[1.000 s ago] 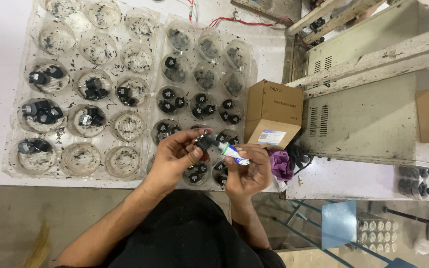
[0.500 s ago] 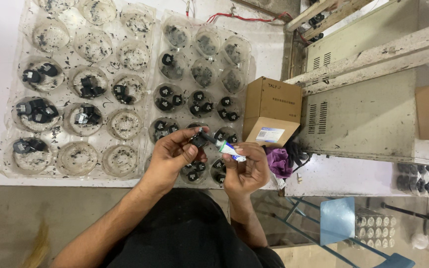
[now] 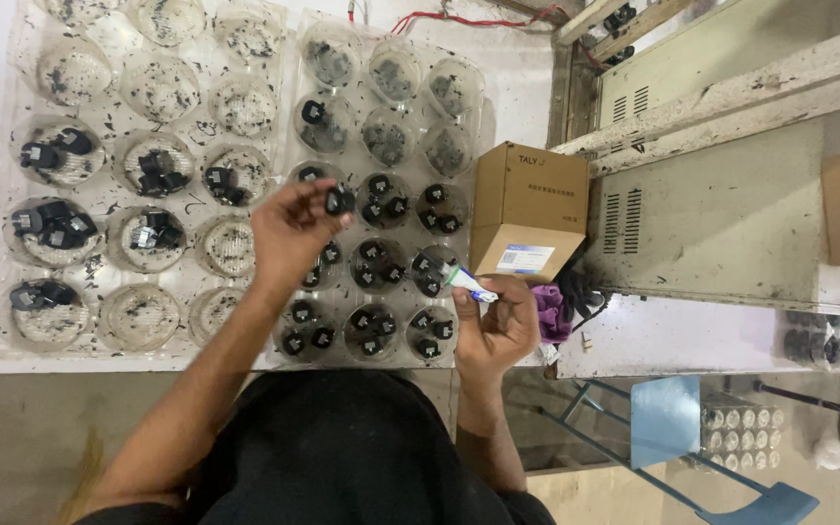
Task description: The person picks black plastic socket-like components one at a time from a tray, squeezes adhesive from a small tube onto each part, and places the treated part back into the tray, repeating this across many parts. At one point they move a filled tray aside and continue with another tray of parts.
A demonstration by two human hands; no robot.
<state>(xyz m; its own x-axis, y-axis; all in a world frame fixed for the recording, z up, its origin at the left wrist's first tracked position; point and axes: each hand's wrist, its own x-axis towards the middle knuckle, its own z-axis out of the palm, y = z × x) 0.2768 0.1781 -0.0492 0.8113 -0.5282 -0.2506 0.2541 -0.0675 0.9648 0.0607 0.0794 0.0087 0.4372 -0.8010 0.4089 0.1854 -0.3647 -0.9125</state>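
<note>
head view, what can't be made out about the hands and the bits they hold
- Small black plastic part, head view: left hand fingers cover most of it; shape unclear.
- Small white squeeze tube, head view: right hand hides its lower end; too small to tell whether it is capped.
- Clear plastic cup tray, head view: top edge cuts it off; left forearm covers some cups.

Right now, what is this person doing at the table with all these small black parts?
A person works with both bare hands. The left hand holds a small black part over the right-hand clear plastic tray, whose cups hold more black parts. The right hand grips a small tube near the table's front edge. A cardboard box stands beside the tray.
</note>
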